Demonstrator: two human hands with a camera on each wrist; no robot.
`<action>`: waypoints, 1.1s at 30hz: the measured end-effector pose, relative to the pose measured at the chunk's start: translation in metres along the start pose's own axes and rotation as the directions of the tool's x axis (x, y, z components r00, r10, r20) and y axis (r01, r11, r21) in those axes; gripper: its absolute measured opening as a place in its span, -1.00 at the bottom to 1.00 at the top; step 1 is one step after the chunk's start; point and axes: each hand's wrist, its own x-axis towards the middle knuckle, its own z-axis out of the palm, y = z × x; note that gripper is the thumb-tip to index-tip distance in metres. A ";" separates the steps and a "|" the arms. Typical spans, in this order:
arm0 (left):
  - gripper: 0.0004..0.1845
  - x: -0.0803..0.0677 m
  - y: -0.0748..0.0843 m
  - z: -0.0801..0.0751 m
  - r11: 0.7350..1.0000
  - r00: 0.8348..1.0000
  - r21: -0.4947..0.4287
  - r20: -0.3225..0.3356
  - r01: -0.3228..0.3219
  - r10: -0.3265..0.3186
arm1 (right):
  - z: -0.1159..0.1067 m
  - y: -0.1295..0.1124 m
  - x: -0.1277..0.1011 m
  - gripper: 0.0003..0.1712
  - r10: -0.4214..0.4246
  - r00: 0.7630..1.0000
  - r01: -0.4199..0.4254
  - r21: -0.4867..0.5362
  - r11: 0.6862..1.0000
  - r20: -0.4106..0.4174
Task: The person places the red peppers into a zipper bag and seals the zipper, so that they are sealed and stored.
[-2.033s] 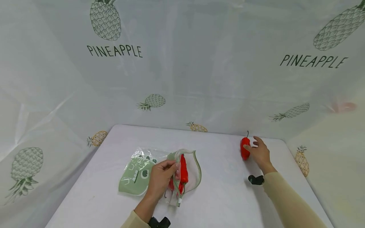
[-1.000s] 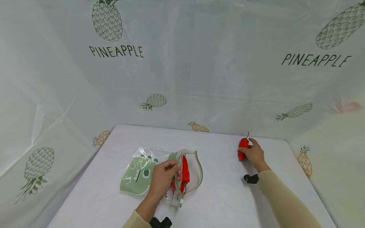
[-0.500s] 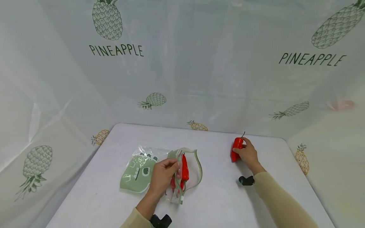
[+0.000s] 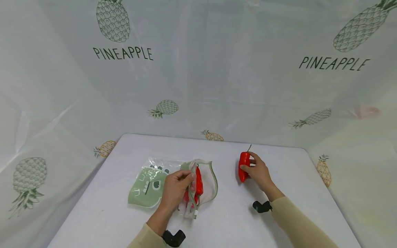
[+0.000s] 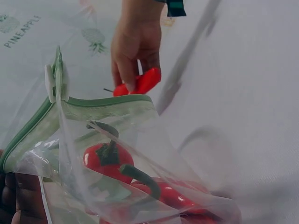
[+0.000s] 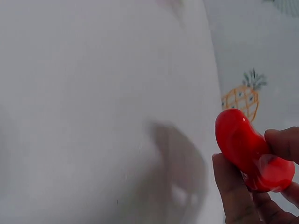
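Note:
With thumb and fingers my right hand (image 4: 260, 173) grips a glossy red chili pepper (image 4: 244, 166), its dark stem pointing up and away. In the right wrist view the same pepper (image 6: 247, 149) is held off the white surface, its shadow apart from it. My left hand (image 4: 177, 187) pinches the edge of a clear zipper bag (image 4: 214, 179) with green trim, whose mouth gapes to the right. Several red peppers with green stems (image 5: 110, 156) lie inside it, seen through the plastic in the left wrist view. A green cartoon face (image 4: 147, 189) is printed on the bag's left part.
A white table (image 4: 229, 220) carries everything. Behind and beside it hangs a pale curtain (image 4: 223, 75) with pineapple prints. Black wrist camera mounts (image 4: 173, 238) sit under both wrists, close to the tabletop.
My right hand has taken hold of the red chili pepper at the table's far right and carried it left toward the bag. My left hand keeps its pinch on the bag.

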 end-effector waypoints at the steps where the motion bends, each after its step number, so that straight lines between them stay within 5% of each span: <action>1: -0.88 0.000 0.000 0.000 1.000 1.000 -0.001 0.000 0.001 -0.001 | 0.002 -0.003 -0.004 -0.07 -0.012 1.000 0.012 0.010 1.000 0.009; 15: -0.85 -0.001 0.005 -0.002 1.000 1.000 0.017 -0.004 -0.003 0.003 | 0.024 -0.049 -0.070 -0.16 -0.117 0.975 0.101 0.095 0.990 0.191; 24: -0.83 0.000 0.006 0.000 0.999 1.000 0.031 -0.002 -0.008 0.008 | 0.036 -0.072 -0.101 -0.23 -0.194 0.904 0.185 0.059 0.981 0.381; 33: -0.83 -0.004 0.005 0.005 1.000 1.000 0.025 0.028 -0.001 0.000 | 0.049 -0.078 -0.103 -0.25 -0.182 0.866 0.189 0.032 0.981 0.466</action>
